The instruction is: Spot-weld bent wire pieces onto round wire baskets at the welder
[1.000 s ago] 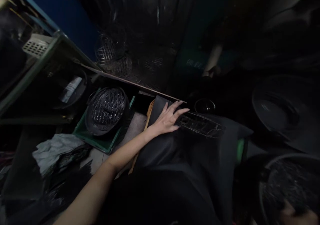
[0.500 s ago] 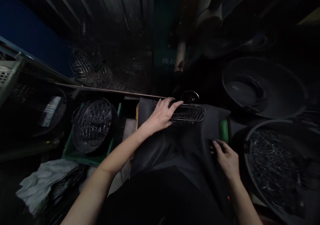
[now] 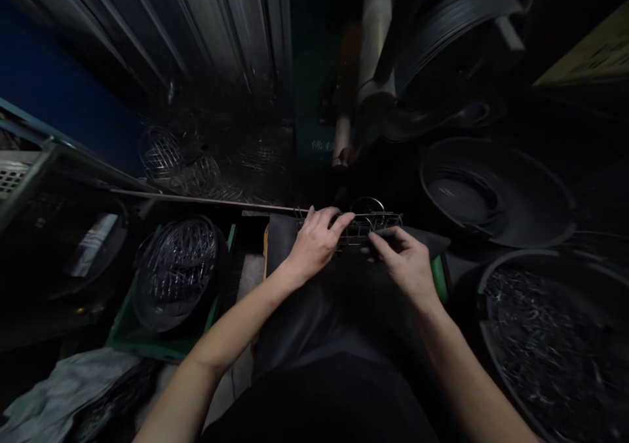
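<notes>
A small, narrow wire basket (image 3: 356,238) of thin metal rods is in front of me, over the dark cloth (image 3: 314,312) across my lap. My left hand (image 3: 317,241) grips its left part, fingers over the top rods. At the basket's right part, my right hand (image 3: 407,263) is closed in a pinch close to the rods. Whatever lies between its thumb and finger is too small and dark to make out. A thin wire ring (image 3: 369,202) stands up just behind the basket.
On the right, a tub (image 3: 484,279) is full of small bent wire pieces, with a wide basin (image 3: 535,217) behind it. To the left, a bucket of wire parts (image 3: 177,272) sits in a green crate (image 3: 147,345). A board edge (image 3: 221,202) runs behind my hands.
My right hand has moved up and left from the cloth's right side to the basket. The basket has tilted in my left hand, and the view has shifted slightly.
</notes>
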A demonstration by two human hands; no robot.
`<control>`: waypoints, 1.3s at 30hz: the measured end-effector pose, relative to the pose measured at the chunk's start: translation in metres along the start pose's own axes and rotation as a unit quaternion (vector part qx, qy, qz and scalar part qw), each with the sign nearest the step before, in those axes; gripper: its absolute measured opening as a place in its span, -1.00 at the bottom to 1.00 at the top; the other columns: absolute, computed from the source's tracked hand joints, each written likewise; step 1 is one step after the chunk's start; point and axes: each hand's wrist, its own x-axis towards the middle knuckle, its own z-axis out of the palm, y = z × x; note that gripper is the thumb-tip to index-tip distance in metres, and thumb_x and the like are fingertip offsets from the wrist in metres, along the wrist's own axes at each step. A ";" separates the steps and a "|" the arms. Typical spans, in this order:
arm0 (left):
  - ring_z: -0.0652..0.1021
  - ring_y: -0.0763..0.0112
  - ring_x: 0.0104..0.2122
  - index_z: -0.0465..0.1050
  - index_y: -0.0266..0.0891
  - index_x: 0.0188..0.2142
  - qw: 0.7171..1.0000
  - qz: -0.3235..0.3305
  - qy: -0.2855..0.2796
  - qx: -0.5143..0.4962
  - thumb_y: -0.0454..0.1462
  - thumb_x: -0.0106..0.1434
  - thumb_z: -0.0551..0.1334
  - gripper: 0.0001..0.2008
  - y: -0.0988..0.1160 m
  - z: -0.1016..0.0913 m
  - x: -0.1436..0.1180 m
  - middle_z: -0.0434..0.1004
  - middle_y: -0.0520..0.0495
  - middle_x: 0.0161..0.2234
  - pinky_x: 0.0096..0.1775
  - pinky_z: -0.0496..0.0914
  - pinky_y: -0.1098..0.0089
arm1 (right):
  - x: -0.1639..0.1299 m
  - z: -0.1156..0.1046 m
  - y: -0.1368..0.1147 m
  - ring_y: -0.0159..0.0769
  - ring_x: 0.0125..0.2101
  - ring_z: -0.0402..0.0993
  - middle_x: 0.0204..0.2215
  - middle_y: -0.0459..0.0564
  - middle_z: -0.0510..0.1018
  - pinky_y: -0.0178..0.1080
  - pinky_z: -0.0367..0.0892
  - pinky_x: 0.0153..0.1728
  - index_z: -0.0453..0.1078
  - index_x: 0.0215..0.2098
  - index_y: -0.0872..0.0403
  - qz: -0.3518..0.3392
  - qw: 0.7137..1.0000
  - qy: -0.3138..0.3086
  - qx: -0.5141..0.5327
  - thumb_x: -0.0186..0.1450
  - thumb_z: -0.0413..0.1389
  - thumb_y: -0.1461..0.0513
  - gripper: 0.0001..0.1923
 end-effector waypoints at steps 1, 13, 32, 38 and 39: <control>0.40 0.20 0.06 0.15 -0.19 0.12 1.000 0.002 0.009 0.008 -0.48 0.18 0.05 -0.50 0.000 -0.001 0.003 0.35 -0.18 0.01 0.16 0.22 -0.02 | 0.004 0.004 -0.001 -0.32 -0.53 0.48 -0.55 -0.07 0.52 -0.32 0.38 -0.52 0.41 -0.42 0.10 -0.012 1.000 0.003 -0.010 0.06 0.24 -0.02 -0.64; 0.36 0.19 0.12 0.15 -0.27 0.11 0.999 -0.004 0.052 0.002 -0.47 0.20 0.05 -0.54 -0.021 -0.011 0.029 0.35 -0.23 0.04 0.17 0.24 0.01 | 0.031 0.039 0.005 -0.34 -0.44 0.46 -0.43 -0.04 0.55 -0.30 0.35 -0.34 0.43 -0.34 0.07 -0.279 0.928 0.133 -0.207 0.27 0.06 0.08 -0.76; 0.38 0.23 0.11 0.18 -0.25 0.10 0.996 0.007 0.090 -0.011 -0.49 0.20 0.04 -0.53 -0.053 -0.001 0.056 0.36 -0.20 0.05 0.17 0.23 0.04 | 0.073 0.052 0.007 -0.37 -0.41 0.45 -0.42 -0.04 0.53 -0.32 0.35 -0.32 0.42 -0.32 0.11 -0.363 0.896 0.155 -0.204 0.29 0.09 0.16 -0.83; 0.38 0.23 0.11 0.20 -0.26 0.09 0.994 0.018 0.104 -0.001 -0.49 0.20 0.05 -0.54 -0.058 0.002 0.062 0.36 -0.22 0.05 0.17 0.24 0.03 | 0.079 0.054 0.007 -0.38 -0.41 0.45 -0.42 -0.04 0.52 -0.32 0.35 -0.32 0.42 -0.31 0.11 -0.373 0.892 0.157 -0.199 0.30 0.08 0.18 -0.84; 0.38 0.23 0.11 0.20 -0.26 0.09 0.994 0.020 0.105 0.001 -0.49 0.20 0.06 -0.54 -0.059 0.002 0.063 0.36 -0.22 0.05 0.17 0.24 0.03 | 0.080 0.055 0.007 -0.37 -0.41 0.45 -0.42 -0.04 0.52 -0.32 0.35 -0.31 0.41 -0.30 0.11 -0.372 0.893 0.157 -0.197 0.30 0.08 0.18 -0.84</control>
